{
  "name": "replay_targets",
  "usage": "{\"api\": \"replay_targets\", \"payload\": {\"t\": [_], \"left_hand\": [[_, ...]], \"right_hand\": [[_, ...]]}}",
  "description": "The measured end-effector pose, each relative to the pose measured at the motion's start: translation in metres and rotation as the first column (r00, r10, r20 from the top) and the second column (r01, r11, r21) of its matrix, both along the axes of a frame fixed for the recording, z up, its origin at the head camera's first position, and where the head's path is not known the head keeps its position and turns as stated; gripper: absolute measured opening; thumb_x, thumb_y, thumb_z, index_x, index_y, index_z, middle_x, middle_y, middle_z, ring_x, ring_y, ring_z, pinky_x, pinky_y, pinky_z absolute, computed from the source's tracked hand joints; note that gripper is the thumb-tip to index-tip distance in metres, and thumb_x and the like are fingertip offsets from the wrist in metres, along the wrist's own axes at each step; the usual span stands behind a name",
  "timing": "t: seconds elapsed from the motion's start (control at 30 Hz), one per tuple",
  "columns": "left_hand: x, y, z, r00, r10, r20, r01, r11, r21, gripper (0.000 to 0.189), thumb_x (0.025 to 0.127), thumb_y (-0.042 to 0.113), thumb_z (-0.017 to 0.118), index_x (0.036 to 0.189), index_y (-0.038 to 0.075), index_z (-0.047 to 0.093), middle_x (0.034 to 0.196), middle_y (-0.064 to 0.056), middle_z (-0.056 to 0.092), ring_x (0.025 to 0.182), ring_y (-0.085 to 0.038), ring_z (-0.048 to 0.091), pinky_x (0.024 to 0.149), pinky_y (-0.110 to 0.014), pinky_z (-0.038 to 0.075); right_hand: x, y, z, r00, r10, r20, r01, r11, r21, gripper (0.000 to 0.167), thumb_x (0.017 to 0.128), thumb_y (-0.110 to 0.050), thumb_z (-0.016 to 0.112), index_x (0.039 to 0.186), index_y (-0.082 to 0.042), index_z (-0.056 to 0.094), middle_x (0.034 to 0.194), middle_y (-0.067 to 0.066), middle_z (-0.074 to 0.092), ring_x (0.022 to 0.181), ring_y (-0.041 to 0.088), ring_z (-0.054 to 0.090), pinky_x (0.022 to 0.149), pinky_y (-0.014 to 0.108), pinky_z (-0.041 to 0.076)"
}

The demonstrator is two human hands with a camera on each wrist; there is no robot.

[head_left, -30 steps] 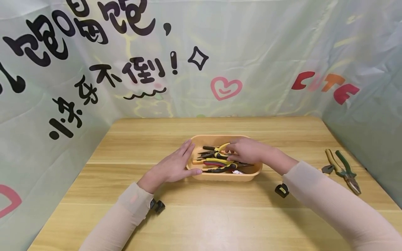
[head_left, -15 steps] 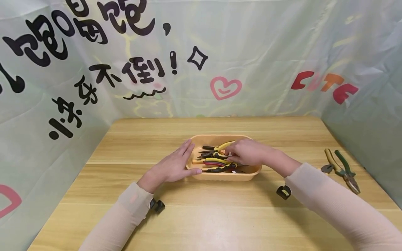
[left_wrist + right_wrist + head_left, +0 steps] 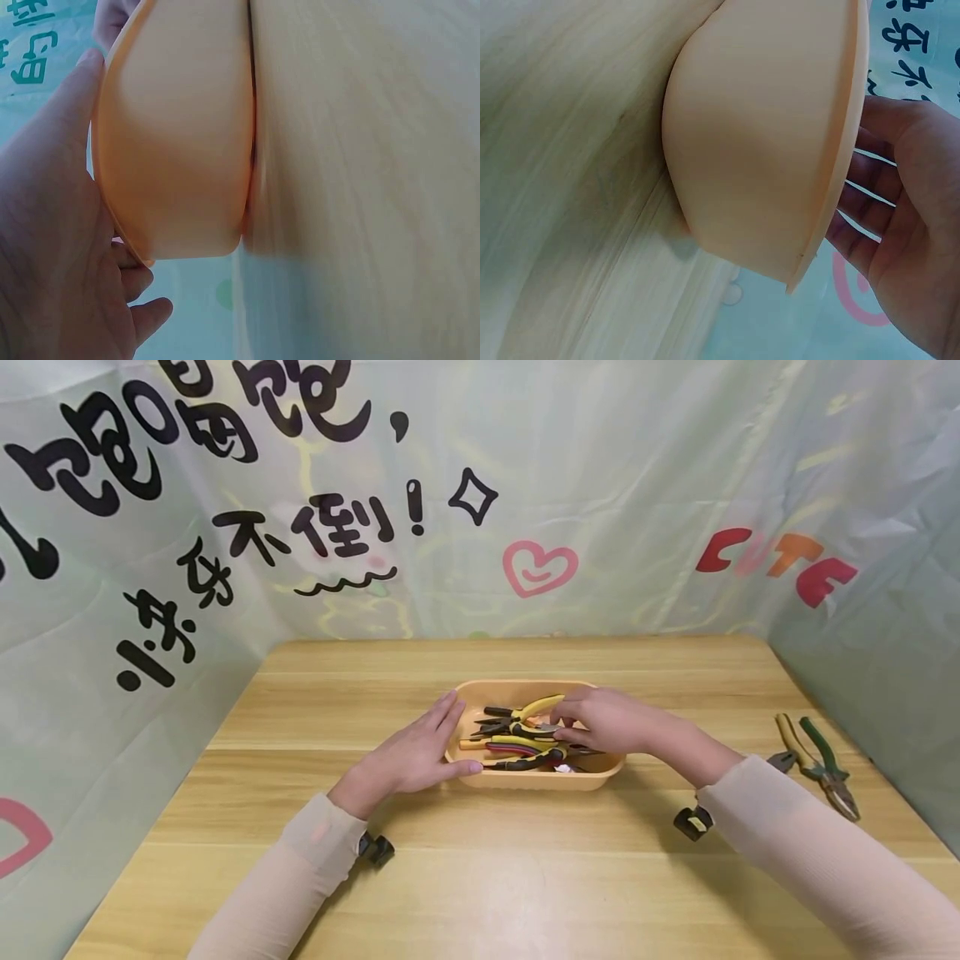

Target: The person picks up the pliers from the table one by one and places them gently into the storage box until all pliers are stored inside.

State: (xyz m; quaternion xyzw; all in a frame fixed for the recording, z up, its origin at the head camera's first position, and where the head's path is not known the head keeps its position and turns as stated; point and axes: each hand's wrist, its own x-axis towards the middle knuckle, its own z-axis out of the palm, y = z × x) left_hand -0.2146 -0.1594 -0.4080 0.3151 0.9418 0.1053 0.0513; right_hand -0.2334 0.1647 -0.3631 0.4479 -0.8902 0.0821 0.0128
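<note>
An orange plastic basin [image 3: 540, 781] holds several pliers. Among them are yellow-and-black pliers [image 3: 542, 703] towards the back and a yellow-handled tool [image 3: 480, 744] in the middle. Nearer the front lie black-and-yellow pliers [image 3: 528, 764], beside a small white scrap [image 3: 562, 768]. My left hand [image 3: 416, 752] rests over the basin's left end, its fingers extended along the rim and thumb on the front edge. My right hand [image 3: 603, 720] reaches over the right end with bent fingers among the tools. Whether those fingertips pinch anything is hidden; the right wrist view shows them behind the rim.
Pliers with one yellow and one green handle [image 3: 825, 772] lie on the wooden table [image 3: 487, 877] at the right. Another tool's dark head [image 3: 782, 762] shows beside the right sleeve, which covers the rest of it. A printed cloth [image 3: 637, 485] surrounds the table.
My right hand has shifted slightly to the right over the basin, uncovering a little more of the tools. My left hand and the basin have stayed put.
</note>
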Motion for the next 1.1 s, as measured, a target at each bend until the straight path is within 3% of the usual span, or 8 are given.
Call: {"api": "replay_targets", "payload": {"t": [0.2, 0.37, 0.63, 1.1], "left_hand": [[-0.001, 0.001, 0.0, 1.0, 0.003, 0.005, -0.003, 1.0, -0.007, 0.11, 0.084, 0.085, 0.025, 0.157, 0.006, 0.001, 0.163, -0.01, -0.009, 0.148, -0.021, -0.003, 0.117, -0.039, 0.017], [0.0, 0.001, 0.001, 1.0, -0.001, 0.003, 0.001, 1.0, -0.008, 0.11, 0.084, 0.085, 0.025, 0.157, 0.005, 0.002, 0.163, -0.012, -0.008, 0.148, -0.021, -0.003, 0.117, -0.04, 0.017], [0.0, 0.001, 0.0, 1.0, -0.004, 0.001, 0.004, 1.0, 0.006, 0.109, 0.085, 0.084, 0.026, 0.157, 0.004, 0.002, 0.163, -0.012, -0.007, 0.148, -0.021, -0.003, 0.117, -0.04, 0.017], [0.001, 0.001, 0.0, 1.0, -0.004, 0.002, 0.004, 1.0, 0.011, 0.109, 0.086, 0.083, 0.027, 0.157, 0.004, 0.002, 0.163, -0.011, -0.008, 0.148, -0.021, -0.003, 0.117, -0.04, 0.017]], "right_hand": [[0.005, 0.007, -0.002, 0.998, -0.019, -0.062, 0.017, 0.999, -0.028, 0.026, 0.095, -0.029, 0.066, 0.11, -0.008, 0.07, 0.099, 0.003, 0.065, 0.085, 0.02, 0.062, 0.074, 0.039, 0.051], [0.009, 0.013, -0.002, 0.993, -0.063, -0.099, 0.057, 0.996, -0.062, 0.03, 0.095, -0.034, 0.066, 0.11, -0.009, 0.069, 0.107, 0.004, 0.064, 0.099, 0.024, 0.062, 0.085, 0.044, 0.051], [0.017, 0.023, 0.0, 0.989, -0.127, -0.075, 0.121, 0.989, -0.084, 0.046, 0.095, -0.047, 0.061, 0.121, -0.01, 0.065, 0.12, 0.006, 0.062, 0.115, 0.029, 0.055, 0.1, 0.049, 0.042], [0.03, 0.044, 0.003, 0.965, -0.258, -0.054, 0.252, 0.964, -0.089, 0.063, 0.094, -0.05, 0.061, 0.138, -0.006, 0.053, 0.135, 0.014, 0.052, 0.128, 0.039, 0.044, 0.104, 0.059, 0.033]]}}
